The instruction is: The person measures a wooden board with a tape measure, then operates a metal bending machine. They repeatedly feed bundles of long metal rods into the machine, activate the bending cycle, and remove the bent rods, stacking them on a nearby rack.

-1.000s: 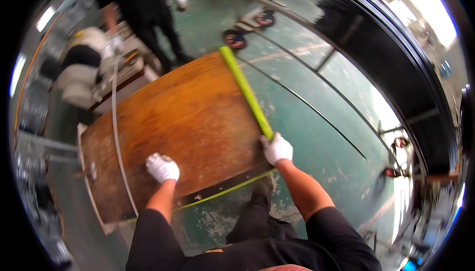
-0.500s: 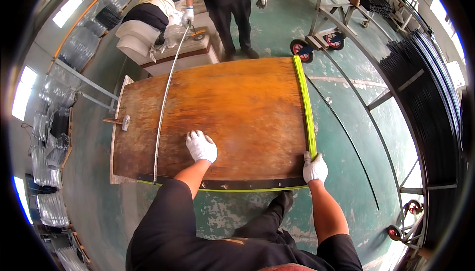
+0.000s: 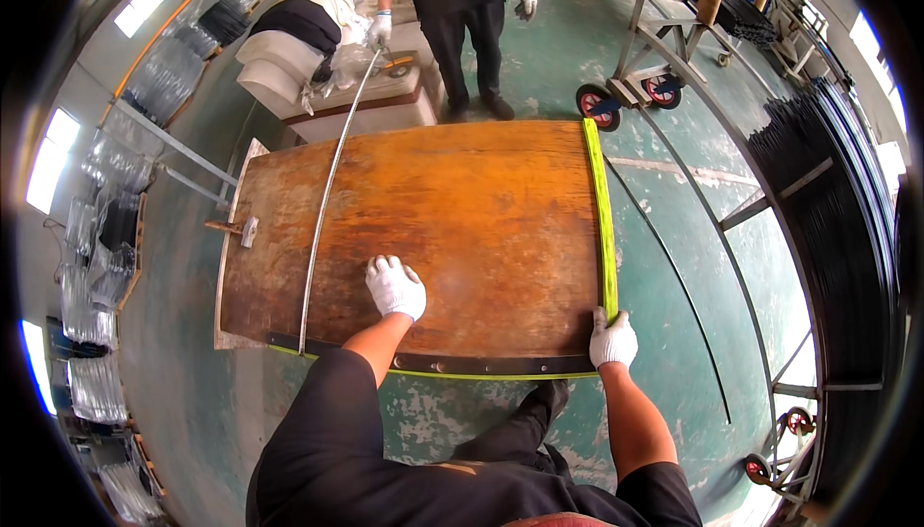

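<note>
A worn wooden tabletop (image 3: 462, 229) lies in front of me. On its surface rests my left hand (image 3: 396, 288) in a white glove, fingers loosely apart and holding nothing. My right hand (image 3: 613, 338), gloved too, is closed around the near right corner, at the end of a bright yellow-green strip (image 3: 600, 209) along the right edge. A dark metal bar (image 3: 467, 366) with holes runs along the front edge. Left of my left hand, a long thin silvery strip (image 3: 329, 190) crosses the tabletop; a co-worker's gloved hand (image 3: 379, 31) holds its far end.
A hammer (image 3: 248, 231) lies at the tabletop's left end. The co-worker (image 3: 455, 17) stands beyond, beside a pale padded block (image 3: 356, 113). Wheeled metal racks (image 3: 664, 46) and long black bars (image 3: 837, 238) stand on the right. A thin dark rod (image 3: 680, 291) lies on the green floor.
The whole view has shifted slightly, so the tabletop sits a little lower and farther right. Both my hands keep their places on it, and the silvery strip still crosses it.
</note>
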The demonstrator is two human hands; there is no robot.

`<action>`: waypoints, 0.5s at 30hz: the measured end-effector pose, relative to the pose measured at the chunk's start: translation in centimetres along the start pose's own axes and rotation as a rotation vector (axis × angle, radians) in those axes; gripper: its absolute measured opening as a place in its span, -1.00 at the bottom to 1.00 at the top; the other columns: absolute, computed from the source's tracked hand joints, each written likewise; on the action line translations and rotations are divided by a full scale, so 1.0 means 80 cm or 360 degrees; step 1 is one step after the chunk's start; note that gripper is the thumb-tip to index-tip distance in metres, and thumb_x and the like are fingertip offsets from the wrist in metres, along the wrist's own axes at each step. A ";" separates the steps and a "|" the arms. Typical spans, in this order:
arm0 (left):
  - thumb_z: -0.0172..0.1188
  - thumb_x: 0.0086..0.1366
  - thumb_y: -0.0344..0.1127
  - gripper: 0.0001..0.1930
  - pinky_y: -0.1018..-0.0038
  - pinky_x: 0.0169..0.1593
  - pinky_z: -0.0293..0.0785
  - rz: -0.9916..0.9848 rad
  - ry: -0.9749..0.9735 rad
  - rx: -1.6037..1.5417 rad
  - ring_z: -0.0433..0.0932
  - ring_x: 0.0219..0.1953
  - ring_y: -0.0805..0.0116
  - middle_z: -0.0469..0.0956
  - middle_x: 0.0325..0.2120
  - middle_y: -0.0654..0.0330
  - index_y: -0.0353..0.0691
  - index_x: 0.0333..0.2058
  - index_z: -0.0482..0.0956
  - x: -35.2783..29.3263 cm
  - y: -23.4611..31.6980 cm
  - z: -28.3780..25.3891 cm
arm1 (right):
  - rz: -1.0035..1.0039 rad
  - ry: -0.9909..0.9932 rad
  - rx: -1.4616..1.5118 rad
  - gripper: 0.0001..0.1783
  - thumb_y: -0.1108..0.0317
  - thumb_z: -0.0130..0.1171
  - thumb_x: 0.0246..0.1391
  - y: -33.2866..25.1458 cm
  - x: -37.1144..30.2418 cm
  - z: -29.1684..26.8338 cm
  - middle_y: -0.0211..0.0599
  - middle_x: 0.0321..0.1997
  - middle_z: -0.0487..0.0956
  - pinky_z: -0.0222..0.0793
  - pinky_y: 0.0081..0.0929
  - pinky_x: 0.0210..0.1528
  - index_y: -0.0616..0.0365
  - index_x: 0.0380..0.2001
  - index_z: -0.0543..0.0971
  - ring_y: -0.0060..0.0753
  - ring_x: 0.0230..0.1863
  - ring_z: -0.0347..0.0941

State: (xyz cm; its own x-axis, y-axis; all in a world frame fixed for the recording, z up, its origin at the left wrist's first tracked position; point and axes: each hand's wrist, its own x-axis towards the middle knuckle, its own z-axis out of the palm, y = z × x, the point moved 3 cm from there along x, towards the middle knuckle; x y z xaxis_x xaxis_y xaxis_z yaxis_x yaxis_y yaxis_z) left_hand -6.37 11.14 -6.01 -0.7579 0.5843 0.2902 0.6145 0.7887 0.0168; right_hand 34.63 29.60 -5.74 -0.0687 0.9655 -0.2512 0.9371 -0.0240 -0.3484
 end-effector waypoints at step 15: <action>0.13 0.33 -0.25 -0.72 0.02 0.30 0.34 -0.0007 -0.0002 0.0008 0.37 0.26 -0.12 0.48 -0.01 -0.13 -0.34 -0.12 0.54 0.000 0.000 0.001 | -0.0012 0.0032 0.0002 -0.35 -0.24 0.04 0.37 0.002 0.001 0.002 0.22 -0.13 0.69 0.52 0.11 0.00 0.23 -0.02 0.53 0.37 -0.08 0.62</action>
State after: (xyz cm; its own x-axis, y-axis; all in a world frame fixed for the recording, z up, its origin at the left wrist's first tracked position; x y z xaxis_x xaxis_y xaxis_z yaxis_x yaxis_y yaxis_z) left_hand -6.38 11.13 -6.09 -0.7609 0.5809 0.2890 0.6099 0.7923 0.0132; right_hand 34.70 29.60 -5.91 -0.0686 0.9706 -0.2306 0.9362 -0.0172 -0.3511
